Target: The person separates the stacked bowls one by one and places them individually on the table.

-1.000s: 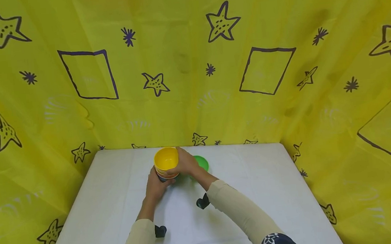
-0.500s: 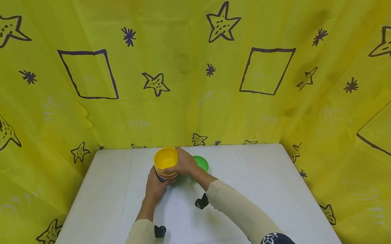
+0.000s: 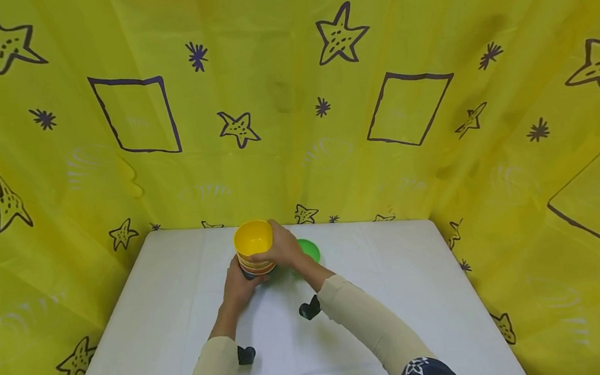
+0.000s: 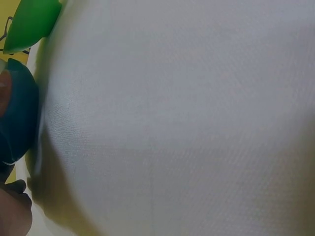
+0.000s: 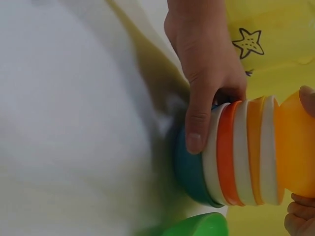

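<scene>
A stack of nested bowls stands near the back of the table, with white, orange and yellow-orange bowls between its two ends. My left hand grips the stack low down, its thumb on the teal bowl at the bottom. With fingers and thumb on opposite sides, my right hand holds the yellow bowl at the top. In the right wrist view this bowl sits raised in the white one under it. The left wrist view catches only part of the teal bowl, at its left edge.
A green bowl stands just right of the stack, partly behind the right wrist. White cloth covers the table. Yellow curtains with drawn stars hang behind it and along both sides.
The yellow bowl has risen slightly with my right hand, and more of the stack's side shows below it. My left hand has stayed in place on the lower bowls.
</scene>
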`<state>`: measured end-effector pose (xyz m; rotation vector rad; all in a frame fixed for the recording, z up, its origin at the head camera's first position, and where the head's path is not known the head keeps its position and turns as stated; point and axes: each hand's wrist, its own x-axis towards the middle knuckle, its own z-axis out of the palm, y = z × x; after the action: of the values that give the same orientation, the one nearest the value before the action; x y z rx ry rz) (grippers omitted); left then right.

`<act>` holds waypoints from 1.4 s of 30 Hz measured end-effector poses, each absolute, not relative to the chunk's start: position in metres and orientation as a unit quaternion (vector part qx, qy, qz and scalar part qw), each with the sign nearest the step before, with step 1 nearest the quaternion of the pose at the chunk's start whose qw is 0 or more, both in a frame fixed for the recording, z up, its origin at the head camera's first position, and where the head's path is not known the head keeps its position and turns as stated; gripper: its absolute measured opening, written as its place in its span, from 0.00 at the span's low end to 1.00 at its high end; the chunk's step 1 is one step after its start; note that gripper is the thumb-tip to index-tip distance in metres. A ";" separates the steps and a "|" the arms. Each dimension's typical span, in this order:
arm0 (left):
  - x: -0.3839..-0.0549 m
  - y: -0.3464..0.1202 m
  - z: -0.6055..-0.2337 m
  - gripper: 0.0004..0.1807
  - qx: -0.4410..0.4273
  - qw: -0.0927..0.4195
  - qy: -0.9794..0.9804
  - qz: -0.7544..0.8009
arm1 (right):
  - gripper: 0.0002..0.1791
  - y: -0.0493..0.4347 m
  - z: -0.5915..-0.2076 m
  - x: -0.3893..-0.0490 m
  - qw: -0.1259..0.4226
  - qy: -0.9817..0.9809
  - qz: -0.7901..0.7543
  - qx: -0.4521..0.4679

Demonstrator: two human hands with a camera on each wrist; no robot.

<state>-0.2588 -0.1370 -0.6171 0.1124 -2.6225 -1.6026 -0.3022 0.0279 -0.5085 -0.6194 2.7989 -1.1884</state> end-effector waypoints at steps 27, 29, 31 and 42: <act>-0.256 -0.135 -0.616 0.60 0.050 0.034 -0.858 -0.509 | 0.62 0.094 -0.502 -0.298 -0.056 0.891 -0.434 -0.117; -0.256 -0.135 -0.616 0.60 0.051 0.033 -0.859 -0.509 | 0.60 0.101 -0.506 -0.298 -0.059 0.890 -0.438 -0.108; -0.256 -0.135 -0.616 0.61 0.055 0.028 -0.859 -0.509 | 0.57 0.109 -0.509 -0.298 -0.063 0.887 -0.446 -0.102; -0.258 -0.136 -0.618 0.62 0.069 0.021 -0.855 -0.513 | 0.54 0.149 -0.538 -0.291 -0.090 0.880 -0.465 -0.043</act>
<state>-0.2575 -0.1358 -0.6178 0.2132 -2.6523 -1.5911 -0.2910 0.1488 -0.5377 -0.1445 2.9334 -1.5509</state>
